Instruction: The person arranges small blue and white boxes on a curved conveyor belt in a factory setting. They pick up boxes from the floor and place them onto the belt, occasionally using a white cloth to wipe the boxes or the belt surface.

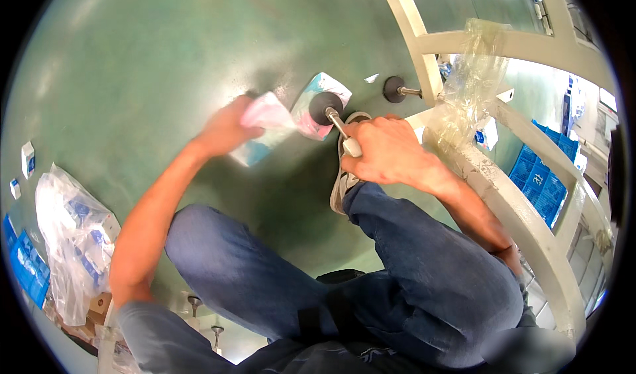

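Packet: clamped in left hand, blurred
Leg: right hand closed around it
Second packet: partly under foot pad, left of right hand

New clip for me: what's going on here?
A person is low over a green floor. Their left hand holds a motion-blurred pink, white and blue packet; their right hand grips a pale frame leg near its dark round foot. A similar second packet shows behind that foot; contact is unclear.
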The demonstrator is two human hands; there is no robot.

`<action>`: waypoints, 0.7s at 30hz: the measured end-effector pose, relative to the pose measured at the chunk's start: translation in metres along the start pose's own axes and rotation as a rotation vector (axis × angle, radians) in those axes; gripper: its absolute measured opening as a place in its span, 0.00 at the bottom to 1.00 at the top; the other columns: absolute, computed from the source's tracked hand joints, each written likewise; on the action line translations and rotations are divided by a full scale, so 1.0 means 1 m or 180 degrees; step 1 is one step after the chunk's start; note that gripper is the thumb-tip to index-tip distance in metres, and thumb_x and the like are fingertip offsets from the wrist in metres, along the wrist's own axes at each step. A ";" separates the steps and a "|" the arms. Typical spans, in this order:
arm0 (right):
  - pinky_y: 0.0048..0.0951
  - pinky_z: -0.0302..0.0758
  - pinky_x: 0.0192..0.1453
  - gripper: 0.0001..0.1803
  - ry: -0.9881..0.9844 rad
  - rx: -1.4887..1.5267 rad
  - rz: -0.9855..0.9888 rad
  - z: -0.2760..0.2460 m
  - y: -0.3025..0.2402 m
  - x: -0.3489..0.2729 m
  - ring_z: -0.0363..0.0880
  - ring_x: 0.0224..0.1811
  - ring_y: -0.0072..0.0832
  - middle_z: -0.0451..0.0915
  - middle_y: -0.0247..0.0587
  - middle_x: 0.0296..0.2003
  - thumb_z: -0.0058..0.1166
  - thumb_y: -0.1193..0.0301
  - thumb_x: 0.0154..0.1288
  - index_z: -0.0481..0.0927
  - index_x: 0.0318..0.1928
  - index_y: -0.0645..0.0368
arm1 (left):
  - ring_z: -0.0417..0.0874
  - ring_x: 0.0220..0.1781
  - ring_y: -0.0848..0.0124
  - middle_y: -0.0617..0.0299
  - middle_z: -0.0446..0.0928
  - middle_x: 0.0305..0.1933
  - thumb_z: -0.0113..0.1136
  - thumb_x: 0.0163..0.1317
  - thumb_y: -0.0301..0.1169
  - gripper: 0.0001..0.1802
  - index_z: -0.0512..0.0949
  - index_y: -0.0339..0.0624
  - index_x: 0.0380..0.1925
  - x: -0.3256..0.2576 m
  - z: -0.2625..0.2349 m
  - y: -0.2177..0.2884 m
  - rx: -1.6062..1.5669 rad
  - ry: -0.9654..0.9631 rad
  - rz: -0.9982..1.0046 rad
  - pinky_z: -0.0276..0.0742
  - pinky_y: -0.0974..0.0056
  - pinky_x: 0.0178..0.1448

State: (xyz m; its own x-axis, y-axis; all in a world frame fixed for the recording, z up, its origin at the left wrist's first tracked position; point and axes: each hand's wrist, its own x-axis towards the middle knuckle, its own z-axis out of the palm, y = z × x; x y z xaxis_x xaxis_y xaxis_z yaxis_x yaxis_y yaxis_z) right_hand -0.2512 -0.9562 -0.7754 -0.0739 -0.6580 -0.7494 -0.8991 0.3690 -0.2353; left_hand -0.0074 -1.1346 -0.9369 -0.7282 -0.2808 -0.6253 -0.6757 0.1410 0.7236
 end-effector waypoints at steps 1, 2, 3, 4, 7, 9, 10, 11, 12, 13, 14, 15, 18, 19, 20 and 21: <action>0.50 0.78 0.59 0.22 -0.0003 -0.0004 0.0005 0.001 0.002 0.001 0.87 0.46 0.53 0.88 0.61 0.37 0.60 0.57 0.59 0.86 0.40 0.67 | 0.84 0.62 0.53 0.47 0.83 0.59 0.74 0.63 0.41 0.36 0.73 0.40 0.68 0.001 -0.002 -0.012 -0.0277 0.0224 -0.0150 0.77 0.53 0.69; 0.49 0.79 0.59 0.22 0.0001 -0.0003 -0.0025 0.001 0.002 0.004 0.87 0.46 0.53 0.88 0.61 0.37 0.60 0.57 0.59 0.86 0.40 0.67 | 0.84 0.62 0.55 0.47 0.83 0.59 0.74 0.64 0.39 0.36 0.72 0.38 0.68 0.002 -0.006 -0.032 -0.0293 0.0415 -0.0101 0.78 0.54 0.68; 0.49 0.79 0.60 0.23 -0.0015 0.0005 -0.0065 0.003 0.000 0.004 0.88 0.47 0.53 0.88 0.61 0.37 0.60 0.57 0.59 0.86 0.41 0.67 | 0.84 0.62 0.58 0.48 0.83 0.60 0.74 0.65 0.37 0.35 0.71 0.36 0.68 -0.001 -0.005 -0.057 -0.0314 0.0599 -0.0073 0.78 0.55 0.67; 0.49 0.79 0.60 0.23 0.0029 -0.0016 -0.0090 0.005 -0.001 -0.001 0.88 0.47 0.53 0.88 0.61 0.37 0.60 0.56 0.59 0.86 0.42 0.67 | 0.84 0.61 0.61 0.48 0.83 0.60 0.74 0.66 0.35 0.35 0.70 0.35 0.69 -0.007 -0.005 -0.077 -0.0315 0.0778 -0.0040 0.79 0.57 0.66; 0.52 0.80 0.51 0.23 0.0436 -0.0133 -0.0199 0.018 0.011 0.004 0.87 0.41 0.56 0.87 0.58 0.34 0.61 0.58 0.54 0.86 0.44 0.63 | 0.84 0.63 0.62 0.49 0.82 0.63 0.72 0.68 0.33 0.35 0.70 0.34 0.71 -0.002 -0.008 -0.081 -0.0626 0.0720 -0.0155 0.79 0.57 0.67; 0.51 0.80 0.54 0.26 0.0099 -0.0102 -0.0034 0.011 0.005 0.000 0.88 0.43 0.54 0.88 0.59 0.36 0.60 0.57 0.57 0.86 0.49 0.66 | 0.84 0.63 0.58 0.46 0.81 0.64 0.73 0.67 0.35 0.35 0.71 0.33 0.69 -0.004 -0.007 -0.061 -0.0999 0.0519 -0.0076 0.79 0.55 0.67; 0.50 0.79 0.55 0.28 -0.0066 -0.0123 0.0008 0.006 0.002 0.006 0.89 0.45 0.53 0.88 0.60 0.37 0.60 0.56 0.59 0.86 0.51 0.67 | 0.84 0.63 0.56 0.44 0.81 0.63 0.74 0.66 0.36 0.35 0.72 0.33 0.69 0.002 -0.003 -0.055 -0.0408 0.0676 -0.0100 0.79 0.54 0.67; 0.50 0.79 0.55 0.28 -0.0030 -0.0115 0.0022 0.006 0.001 0.005 0.89 0.45 0.53 0.88 0.59 0.37 0.60 0.56 0.59 0.86 0.51 0.66 | 0.83 0.63 0.54 0.43 0.80 0.62 0.74 0.66 0.38 0.36 0.72 0.33 0.69 0.004 0.000 -0.045 0.0204 0.0825 -0.0112 0.79 0.52 0.67; 0.49 0.79 0.55 0.28 0.0009 -0.0109 0.0038 0.006 -0.001 0.004 0.89 0.44 0.53 0.89 0.58 0.37 0.60 0.56 0.59 0.86 0.52 0.65 | 0.83 0.63 0.51 0.41 0.80 0.62 0.74 0.66 0.39 0.36 0.72 0.33 0.68 0.004 -0.001 -0.037 0.0817 0.0971 -0.0124 0.79 0.51 0.67; 0.48 0.80 0.55 0.28 0.0050 -0.0111 0.0070 0.006 -0.003 0.002 0.89 0.44 0.53 0.89 0.58 0.37 0.60 0.56 0.58 0.86 0.53 0.65 | 0.81 0.63 0.45 0.38 0.78 0.60 0.73 0.65 0.43 0.37 0.72 0.34 0.67 0.005 -0.002 -0.030 0.0968 0.1043 -0.0193 0.78 0.48 0.67; 0.49 0.80 0.54 0.28 0.0129 -0.0074 0.0073 0.004 -0.006 0.001 0.88 0.45 0.53 0.89 0.57 0.38 0.61 0.56 0.57 0.86 0.52 0.63 | 0.81 0.63 0.45 0.39 0.78 0.60 0.73 0.65 0.43 0.36 0.73 0.35 0.67 0.003 -0.004 -0.022 0.1186 0.1216 -0.0165 0.78 0.48 0.67; 0.50 0.80 0.53 0.27 0.0217 -0.0038 0.0080 0.001 -0.010 -0.001 0.88 0.46 0.53 0.88 0.55 0.40 0.62 0.57 0.55 0.86 0.51 0.61 | 0.81 0.63 0.44 0.39 0.78 0.60 0.72 0.66 0.43 0.35 0.74 0.35 0.66 0.000 -0.007 -0.014 0.1407 0.1396 -0.0130 0.78 0.48 0.67; 0.51 0.78 0.61 0.33 0.1680 -0.0259 -0.0544 0.034 0.001 -0.008 0.83 0.58 0.51 0.84 0.54 0.56 0.66 0.57 0.55 0.83 0.61 0.57 | 0.81 0.63 0.43 0.41 0.79 0.60 0.71 0.67 0.42 0.31 0.76 0.35 0.64 -0.027 -0.023 0.014 0.1667 0.1468 0.0620 0.78 0.48 0.67; 0.52 0.73 0.70 0.37 0.2147 -0.0056 -0.0922 0.044 0.006 -0.013 0.77 0.65 0.52 0.77 0.53 0.65 0.68 0.59 0.58 0.79 0.68 0.54 | 0.81 0.62 0.43 0.41 0.80 0.60 0.71 0.67 0.41 0.30 0.77 0.35 0.63 -0.036 -0.023 0.030 0.1666 0.1442 0.1054 0.78 0.48 0.66; 0.48 0.74 0.72 0.34 0.2117 0.0245 -0.1033 0.037 0.004 -0.034 0.78 0.66 0.51 0.76 0.56 0.66 0.67 0.61 0.63 0.79 0.69 0.55 | 0.82 0.62 0.44 0.42 0.81 0.59 0.70 0.67 0.40 0.28 0.78 0.36 0.62 -0.057 -0.020 0.061 0.1392 0.1323 0.1117 0.78 0.48 0.67; 0.46 0.75 0.71 0.32 0.2001 0.0994 -0.1031 0.033 0.002 -0.061 0.78 0.68 0.48 0.77 0.55 0.67 0.66 0.62 0.66 0.79 0.70 0.56 | 0.83 0.61 0.44 0.43 0.82 0.58 0.70 0.68 0.39 0.26 0.79 0.37 0.60 -0.091 -0.015 0.087 0.1167 0.1213 0.1152 0.78 0.48 0.67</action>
State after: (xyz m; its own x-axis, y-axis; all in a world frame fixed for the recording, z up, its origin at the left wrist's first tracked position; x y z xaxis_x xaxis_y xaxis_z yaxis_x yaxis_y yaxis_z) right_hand -0.2342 -0.8941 -0.7504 -0.1429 -0.9793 -0.1431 -0.7612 0.2012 -0.6165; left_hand 0.0019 -1.1110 -0.8131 -0.8713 -0.4628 -0.1636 -0.4394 0.5868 0.6801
